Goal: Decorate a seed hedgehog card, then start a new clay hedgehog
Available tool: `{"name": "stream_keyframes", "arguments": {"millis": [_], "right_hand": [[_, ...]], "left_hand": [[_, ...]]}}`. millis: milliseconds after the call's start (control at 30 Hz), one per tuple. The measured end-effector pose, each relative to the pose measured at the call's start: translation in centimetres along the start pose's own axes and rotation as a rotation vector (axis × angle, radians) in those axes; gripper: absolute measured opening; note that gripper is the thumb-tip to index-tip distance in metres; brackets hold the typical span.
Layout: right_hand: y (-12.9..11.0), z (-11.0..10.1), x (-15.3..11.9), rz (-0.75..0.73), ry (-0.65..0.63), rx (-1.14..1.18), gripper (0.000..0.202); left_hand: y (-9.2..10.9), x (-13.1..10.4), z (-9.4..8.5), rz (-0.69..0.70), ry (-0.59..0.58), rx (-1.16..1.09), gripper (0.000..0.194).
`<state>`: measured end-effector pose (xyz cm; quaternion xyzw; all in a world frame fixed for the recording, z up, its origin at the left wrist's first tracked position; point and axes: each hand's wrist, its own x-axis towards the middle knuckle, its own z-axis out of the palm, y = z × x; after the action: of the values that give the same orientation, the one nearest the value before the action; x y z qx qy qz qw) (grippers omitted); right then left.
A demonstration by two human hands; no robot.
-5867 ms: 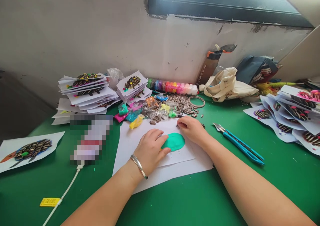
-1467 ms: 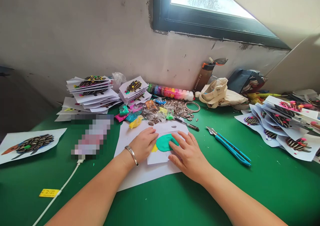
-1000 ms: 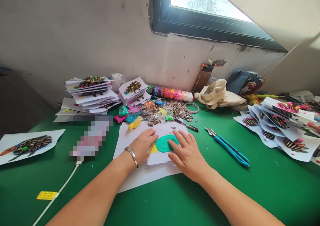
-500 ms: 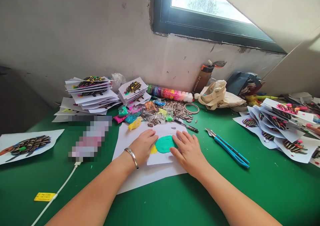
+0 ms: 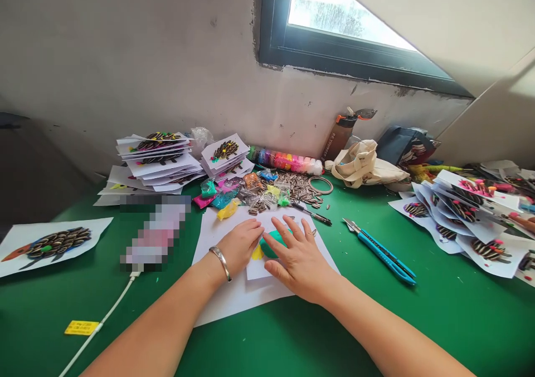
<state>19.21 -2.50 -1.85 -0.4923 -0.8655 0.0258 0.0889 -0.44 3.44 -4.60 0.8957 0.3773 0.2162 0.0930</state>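
Observation:
A flat teal clay oval (image 5: pixel 267 250) lies on a small white sheet (image 5: pixel 256 272), with a yellow clay piece (image 5: pixel 257 252) at its left end. My right hand (image 5: pixel 297 257) is spread over the teal clay with fingers apart and covers most of it. To its left, my left hand (image 5: pixel 239 249), a silver bangle on its wrist, rests on the paper by the yellow clay. Its fingers lie extended side by side, and no held object shows. Beneath is a larger white sheet (image 5: pixel 223 302).
Beyond the paper are sunflower seeds (image 5: pixel 298 187), bagged clay (image 5: pixel 228 210), a pen (image 5: pixel 313 215) and a tape ring (image 5: pixel 320 185). A utility knife (image 5: pixel 380 251) lies to the right. Picture stacks (image 5: pixel 161 171) stand back left; more pictures (image 5: pixel 460 210) lie right, near another person's hand (image 5: pixel 524 221).
My right hand has moved left from the teal clay's right edge to over it, its fingers spreading. My left hand stays nearly in place. The whole view has shifted slightly.

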Motion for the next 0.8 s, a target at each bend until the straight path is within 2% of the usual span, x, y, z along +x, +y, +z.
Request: {"name": "stream_keyframes", "arguments": {"millis": [233, 367, 600, 800], "right_hand": [[0.3, 1.2, 0.7, 0.007, 0.0, 0.044, 0.052], [0.7, 1.2, 0.5, 0.061, 0.055, 0.041, 0.049], [0.9, 1.4, 0.6, 0.105, 0.055, 0.046, 0.048], [1.0, 1.5, 0.7, 0.146, -0.001, 0.057, 0.048]], "left_hand": [[0.2, 0.0, -0.2, -0.004, 0.001, -0.003, 0.029], [0.0, 0.0, 0.0, -0.005, -0.002, -0.006, 0.028], [0.2, 0.0, 0.1, -0.004, -0.019, 0.011, 0.029], [0.5, -0.1, -0.1, 0.003, -0.027, 0.046, 0.028]]}}
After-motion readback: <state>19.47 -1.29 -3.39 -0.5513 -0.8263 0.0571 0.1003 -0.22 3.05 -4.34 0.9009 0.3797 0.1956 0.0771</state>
